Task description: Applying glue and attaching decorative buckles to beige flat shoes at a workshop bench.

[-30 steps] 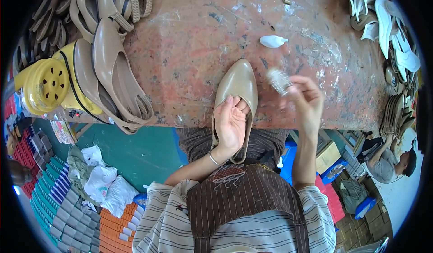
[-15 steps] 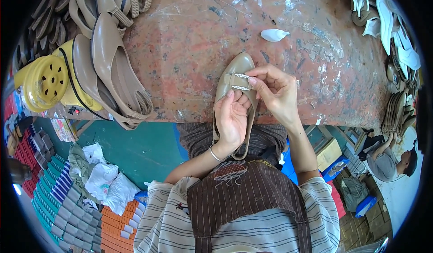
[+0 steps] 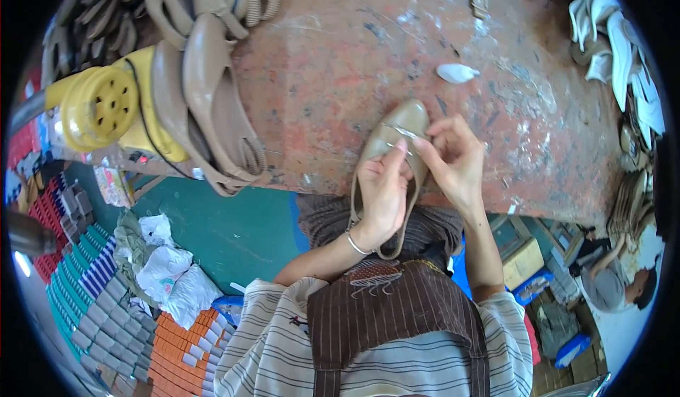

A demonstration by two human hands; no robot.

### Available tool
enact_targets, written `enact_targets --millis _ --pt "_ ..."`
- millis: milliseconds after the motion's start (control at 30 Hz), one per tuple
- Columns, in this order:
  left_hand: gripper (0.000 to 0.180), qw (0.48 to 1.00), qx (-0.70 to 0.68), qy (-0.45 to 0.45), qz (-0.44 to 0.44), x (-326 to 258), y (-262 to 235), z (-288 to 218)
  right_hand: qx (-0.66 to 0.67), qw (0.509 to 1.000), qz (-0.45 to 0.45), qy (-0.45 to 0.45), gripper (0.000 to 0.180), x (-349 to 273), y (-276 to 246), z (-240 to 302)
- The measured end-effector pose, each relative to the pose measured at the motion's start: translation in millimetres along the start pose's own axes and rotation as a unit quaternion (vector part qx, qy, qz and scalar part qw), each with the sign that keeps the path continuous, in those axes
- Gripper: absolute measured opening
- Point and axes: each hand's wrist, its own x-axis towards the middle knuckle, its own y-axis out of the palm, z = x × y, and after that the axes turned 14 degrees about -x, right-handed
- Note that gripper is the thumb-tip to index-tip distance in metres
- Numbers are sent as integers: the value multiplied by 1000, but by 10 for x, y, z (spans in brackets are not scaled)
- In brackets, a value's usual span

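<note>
A shiny tan slingback flat point(image 3: 407, 116) lies at the table's near edge with its toe pointing away from me. A tan bow ornament with rhinestone strips point(image 3: 402, 133) sits over its vamp, partly covered by my fingers. My left hand point(image 3: 382, 195) is closed at the shoe's opening, fingers curled and thumb against the ornament. From the right, my right hand point(image 3: 457, 162) has thumb and forefinger closed at the ornament's right end. Beyond them, a small white squeeze bottle point(image 3: 457, 73) lies on its side.
Tan slingbacks point(image 3: 212, 92) stand at the left by a yellow machine with a vented round cover point(image 3: 106, 106). Another tan bow piece point(image 3: 479, 0) lies at the far side. White shoe parts point(image 3: 620, 50) are heaped at the right; a person point(image 3: 609, 284) works beyond.
The whole view has shifted, so the table appears farther right and lower. Both hands remain at the shoe; the ornament now looks more tilted, and my left thumb has moved up onto it.
</note>
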Motion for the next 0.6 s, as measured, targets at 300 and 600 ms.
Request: enact_targets --millis 300,600 --pt "8 982 -18 -149 115 -448 535 -976 186 973 -130 -38 8 -215 189 -441" --pt "36 844 157 36 511 196 2309 -3387 42 984 -153 -85 9 -215 199 -447"
